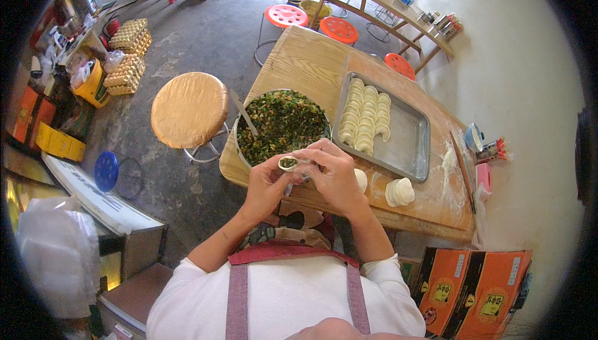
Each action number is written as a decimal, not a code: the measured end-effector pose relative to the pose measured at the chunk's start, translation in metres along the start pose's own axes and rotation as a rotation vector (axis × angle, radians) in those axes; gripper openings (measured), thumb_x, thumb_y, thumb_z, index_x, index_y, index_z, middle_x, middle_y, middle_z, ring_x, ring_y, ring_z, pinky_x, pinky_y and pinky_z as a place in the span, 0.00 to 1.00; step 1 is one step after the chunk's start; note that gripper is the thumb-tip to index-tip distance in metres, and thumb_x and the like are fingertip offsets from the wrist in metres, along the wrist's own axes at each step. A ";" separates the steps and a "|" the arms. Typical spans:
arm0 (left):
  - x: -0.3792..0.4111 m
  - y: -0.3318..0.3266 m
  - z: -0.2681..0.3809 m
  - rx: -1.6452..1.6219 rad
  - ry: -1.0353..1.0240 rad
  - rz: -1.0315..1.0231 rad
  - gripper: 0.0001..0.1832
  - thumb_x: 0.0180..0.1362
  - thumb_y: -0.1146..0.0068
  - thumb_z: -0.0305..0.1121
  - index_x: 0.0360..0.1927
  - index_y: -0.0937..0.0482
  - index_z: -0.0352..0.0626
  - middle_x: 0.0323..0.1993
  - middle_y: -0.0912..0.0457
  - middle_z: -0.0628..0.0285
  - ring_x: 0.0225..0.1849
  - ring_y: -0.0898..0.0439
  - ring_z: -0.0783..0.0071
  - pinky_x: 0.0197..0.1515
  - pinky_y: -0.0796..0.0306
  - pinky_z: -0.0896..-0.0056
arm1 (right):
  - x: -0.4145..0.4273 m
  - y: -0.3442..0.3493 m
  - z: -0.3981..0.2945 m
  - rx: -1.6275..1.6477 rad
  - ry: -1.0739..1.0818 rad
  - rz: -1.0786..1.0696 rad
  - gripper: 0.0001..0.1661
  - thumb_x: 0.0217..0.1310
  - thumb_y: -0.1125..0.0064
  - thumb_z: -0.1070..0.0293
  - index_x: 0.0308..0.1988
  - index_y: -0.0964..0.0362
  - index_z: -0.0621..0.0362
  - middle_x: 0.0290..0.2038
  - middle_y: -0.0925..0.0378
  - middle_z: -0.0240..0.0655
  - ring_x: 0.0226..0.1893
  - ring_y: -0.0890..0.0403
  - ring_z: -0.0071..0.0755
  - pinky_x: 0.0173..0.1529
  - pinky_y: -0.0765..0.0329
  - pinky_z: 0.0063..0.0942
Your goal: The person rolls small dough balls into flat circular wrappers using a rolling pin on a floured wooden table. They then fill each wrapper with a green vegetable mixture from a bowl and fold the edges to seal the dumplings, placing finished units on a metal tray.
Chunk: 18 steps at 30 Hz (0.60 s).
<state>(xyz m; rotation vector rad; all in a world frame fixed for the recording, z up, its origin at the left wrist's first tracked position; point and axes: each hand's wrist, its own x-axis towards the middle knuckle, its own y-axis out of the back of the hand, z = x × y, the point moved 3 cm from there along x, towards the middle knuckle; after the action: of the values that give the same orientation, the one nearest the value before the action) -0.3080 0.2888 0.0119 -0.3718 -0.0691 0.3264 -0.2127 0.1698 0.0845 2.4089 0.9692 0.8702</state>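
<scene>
Between my two hands is a dumpling wrapper (288, 163) folded around dark green filling, its mouth still showing the filling. My left hand (266, 186) pinches it from the left. The fingers of my right hand (334, 172) close on its right edge. Just beyond them sits a round metal basin (237, 146) of chopped green filling (285, 123), with a flat metal spatula (244, 112) stuck in at its left side. A metal tray (406, 139) to the right holds rows of folded dumplings (364, 113). A stack of wrappers (400, 192) lies near the table's front edge; another wrapper (360, 180) is partly behind my right hand.
The wooden table (313, 55) has a rolling pin (462, 172) and scattered flour (448, 158) at right. A round padded stool (189, 109) stands left of it. Red stools (338, 29) are beyond. Orange cartons (472, 288) stand at lower right; egg trays (126, 69) at far left.
</scene>
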 end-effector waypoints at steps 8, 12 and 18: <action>0.000 -0.002 -0.005 0.027 -0.030 0.024 0.17 0.64 0.38 0.23 0.57 0.20 0.34 0.44 0.14 0.64 0.43 0.18 0.81 0.49 0.22 0.76 | -0.006 -0.009 -0.002 -0.051 0.059 0.082 0.10 0.52 0.33 0.83 0.38 0.17 0.65 0.33 0.19 0.42 0.33 0.17 0.40 0.38 0.21 0.30; 0.000 -0.001 -0.009 0.017 -0.026 0.014 0.17 0.64 0.38 0.24 0.56 0.19 0.34 0.43 0.14 0.65 0.42 0.18 0.81 0.46 0.23 0.77 | -0.008 -0.010 -0.001 -0.092 0.154 0.107 0.12 0.51 0.33 0.84 0.38 0.17 0.63 0.33 0.19 0.42 0.33 0.17 0.40 0.38 0.20 0.31; 0.000 -0.002 -0.007 0.017 0.020 0.016 0.15 0.64 0.39 0.24 0.54 0.19 0.36 0.41 0.14 0.67 0.41 0.19 0.83 0.44 0.24 0.78 | -0.003 0.000 -0.008 -0.135 0.181 0.041 0.14 0.51 0.33 0.81 0.41 0.16 0.61 0.35 0.20 0.41 0.36 0.17 0.42 0.39 0.19 0.34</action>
<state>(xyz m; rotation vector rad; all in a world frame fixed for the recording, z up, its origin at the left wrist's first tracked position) -0.3061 0.2843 0.0062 -0.3592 -0.0433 0.3389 -0.2197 0.1691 0.0889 2.2733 0.8967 1.1475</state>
